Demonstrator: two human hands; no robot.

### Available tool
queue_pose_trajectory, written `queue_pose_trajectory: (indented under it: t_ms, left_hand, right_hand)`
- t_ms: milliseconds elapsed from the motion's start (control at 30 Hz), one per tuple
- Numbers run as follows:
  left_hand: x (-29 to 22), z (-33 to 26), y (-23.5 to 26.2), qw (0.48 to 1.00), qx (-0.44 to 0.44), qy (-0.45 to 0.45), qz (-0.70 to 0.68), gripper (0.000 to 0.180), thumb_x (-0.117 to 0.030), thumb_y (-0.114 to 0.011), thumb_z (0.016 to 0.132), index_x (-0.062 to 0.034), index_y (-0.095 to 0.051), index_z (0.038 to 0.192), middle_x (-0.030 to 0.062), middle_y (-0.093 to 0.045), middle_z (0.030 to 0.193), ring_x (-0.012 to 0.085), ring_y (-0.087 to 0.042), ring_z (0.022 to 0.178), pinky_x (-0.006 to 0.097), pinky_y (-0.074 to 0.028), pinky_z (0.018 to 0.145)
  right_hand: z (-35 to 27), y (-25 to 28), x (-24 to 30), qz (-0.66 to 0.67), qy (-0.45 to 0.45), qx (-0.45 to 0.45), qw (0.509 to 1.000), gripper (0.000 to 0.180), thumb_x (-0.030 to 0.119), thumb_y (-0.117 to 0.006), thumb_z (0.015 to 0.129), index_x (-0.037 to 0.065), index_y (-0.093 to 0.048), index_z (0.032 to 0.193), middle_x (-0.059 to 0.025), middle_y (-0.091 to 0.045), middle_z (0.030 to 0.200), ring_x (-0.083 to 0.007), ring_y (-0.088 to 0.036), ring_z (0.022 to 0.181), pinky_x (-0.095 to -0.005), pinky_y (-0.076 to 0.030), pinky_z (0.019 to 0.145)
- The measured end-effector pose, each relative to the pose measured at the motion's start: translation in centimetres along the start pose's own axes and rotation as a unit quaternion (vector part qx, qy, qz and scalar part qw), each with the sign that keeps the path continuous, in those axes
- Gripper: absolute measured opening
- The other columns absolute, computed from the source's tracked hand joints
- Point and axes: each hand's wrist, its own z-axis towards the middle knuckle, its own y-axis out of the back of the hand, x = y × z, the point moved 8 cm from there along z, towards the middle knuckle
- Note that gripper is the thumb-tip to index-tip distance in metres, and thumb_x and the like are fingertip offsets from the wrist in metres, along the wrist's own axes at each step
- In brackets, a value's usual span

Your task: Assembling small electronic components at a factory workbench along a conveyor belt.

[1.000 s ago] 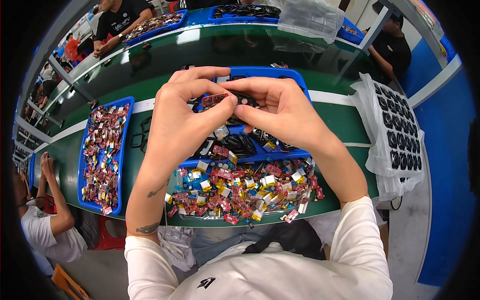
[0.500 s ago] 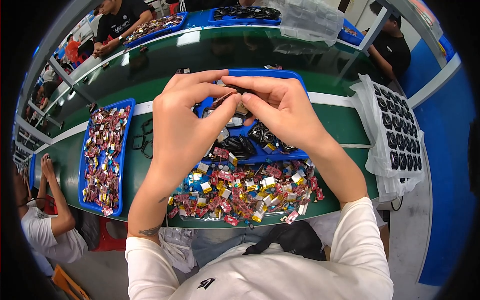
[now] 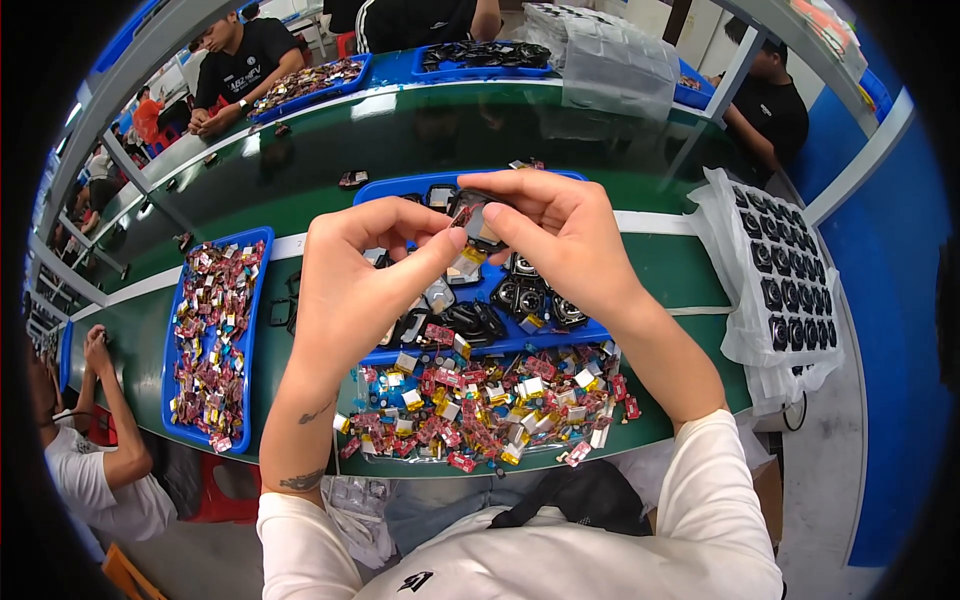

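Above the blue tray (image 3: 590, 336), my right hand (image 3: 575, 245) grips a black, rounded-square watch-like case (image 3: 486, 232) between thumb and fingers. My left hand (image 3: 365, 270) is closed, thumb against forefinger, on a small red circuit board (image 3: 462, 214) at the case's left edge. A silver-and-yellow battery (image 3: 465, 270) hangs just under the case; whether it is wired to the board I cannot make out. Black cases and round-faced parts (image 3: 518, 297) lie in the tray beneath my hands. Nearer me is a spread heap of red boards with batteries (image 3: 490, 405).
On the left stands a long blue tray (image 3: 250, 345) full of similar boards. At right, a white moulded tray (image 3: 745, 290) holds rows of black cases. A green conveyor belt (image 3: 620, 140) runs behind, and co-workers (image 3: 240, 70) sit across it. Another person's hands (image 3: 97, 350) are at far left.
My hands have parted slightly, and the case now shows its inner side with the board at its edge. The battery has come into sight below it. The whole view has shifted a little.
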Motion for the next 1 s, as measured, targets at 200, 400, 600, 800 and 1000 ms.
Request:
queue_pose_trajectory:
  t_ms: [200,400,600,800,1000]
  left_hand:
    - [0.3,0.0,-0.8,0.999,0.035,0.02,0.001,0.014,-0.012,-0.071,0.076,0.0014,-0.068,0.08,0.002,-0.065,0.071,0.0042,-0.052,0.062,0.019,-0.041,0.058]
    - [2.0,-0.2,-2.2,0.955,0.103,0.093,-0.262,0.014,-0.009,-0.069,0.082,0.0018,-0.066,0.089,0.0062,-0.067,0.081,0.0093,-0.062,0.076,0.021,-0.049,0.069]
    - [2.2,0.1,-2.2,0.954,0.08,0.105,-0.268,0.014,-0.008,-0.07,0.081,0.0033,-0.065,0.088,0.0076,-0.067,0.081,0.0099,-0.063,0.076,0.02,-0.049,0.068]
    - [2.0,0.3,-1.4,0.974,0.001,0.061,-0.22,0.023,-0.007,-0.073,0.077,-0.0015,-0.052,0.083,0.0062,-0.066,0.074,0.0079,-0.062,0.067,0.018,-0.048,0.06]
    - [2.5,0.8,-0.6,0.978,0.024,0.084,-0.191,0.028,-0.006,-0.074,0.075,-0.0055,-0.047,0.083,0.0006,-0.062,0.066,0.0027,-0.057,0.061,0.016,-0.04,0.051]
  right_hand:
    - [-0.1,1.0,0.3,-0.017,0.044,-0.039,0.998,0.02,0.004,-0.059,0.084,-0.003,-0.063,0.103,-0.0071,-0.067,0.09,-0.008,-0.062,0.08,-0.0203,-0.051,0.068]
    - [-0.7,0.9,1.1,-0.069,0.09,-0.073,0.991,0.02,0.002,-0.061,0.081,-0.001,-0.064,0.1,-0.0054,-0.067,0.087,-0.0061,-0.062,0.077,-0.0185,-0.049,0.064]
    - [-0.7,0.9,1.2,-0.07,0.1,-0.057,0.991,0.022,0.002,-0.063,0.079,-0.001,-0.064,0.101,-0.006,-0.068,0.088,-0.007,-0.063,0.076,-0.0193,-0.05,0.065]
    - [-0.7,0.7,1.2,-0.028,0.072,-0.04,0.996,0.019,0.002,-0.066,0.08,-0.002,-0.063,0.098,-0.0079,-0.067,0.088,-0.0107,-0.064,0.08,-0.0229,-0.052,0.07]
    - [-0.1,1.1,2.2,-0.027,0.054,-0.016,0.998,0.016,0.0,-0.065,0.081,-0.004,-0.062,0.096,-0.0106,-0.067,0.09,-0.0138,-0.065,0.083,-0.0257,-0.053,0.074]
